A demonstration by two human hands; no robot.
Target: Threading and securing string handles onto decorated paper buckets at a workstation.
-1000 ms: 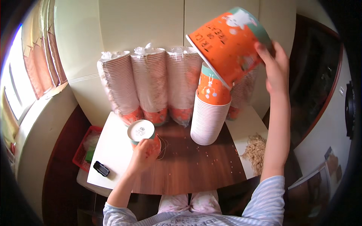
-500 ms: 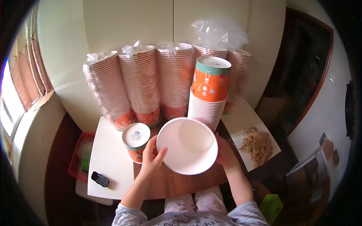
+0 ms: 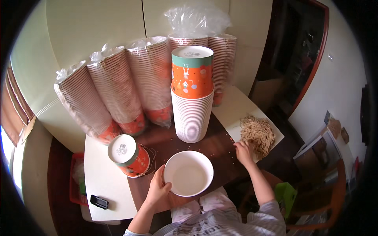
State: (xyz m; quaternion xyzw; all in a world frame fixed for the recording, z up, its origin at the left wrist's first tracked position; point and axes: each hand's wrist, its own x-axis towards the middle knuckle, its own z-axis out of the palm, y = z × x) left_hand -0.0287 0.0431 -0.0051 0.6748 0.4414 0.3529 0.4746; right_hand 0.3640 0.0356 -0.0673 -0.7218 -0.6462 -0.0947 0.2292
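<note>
My left hand grips the left side of a white-lined paper bucket, thumb on its rim, mouth facing me. At the near edge of a tangled pile of tan cords, my right hand has its fingers drawn together; whether a cord is between them is too small to tell. Left of the held bucket, an orange and green paper bucket stands upside down with a thin cord looped beside it. Behind, a tall nested stack of white paper buckets is topped by an upside-down orange and green bucket.
Several plastic-wrapped bucket stacks line the table's back by the cabinet. A small black case lies on the white left part of the table. Small crumbs dot the brown tabletop. A green container is below at right.
My right hand has left the bucket and moved right to the cord pile. The bucket, still in my left hand, has come lower and nearer me. The view has shifted right.
</note>
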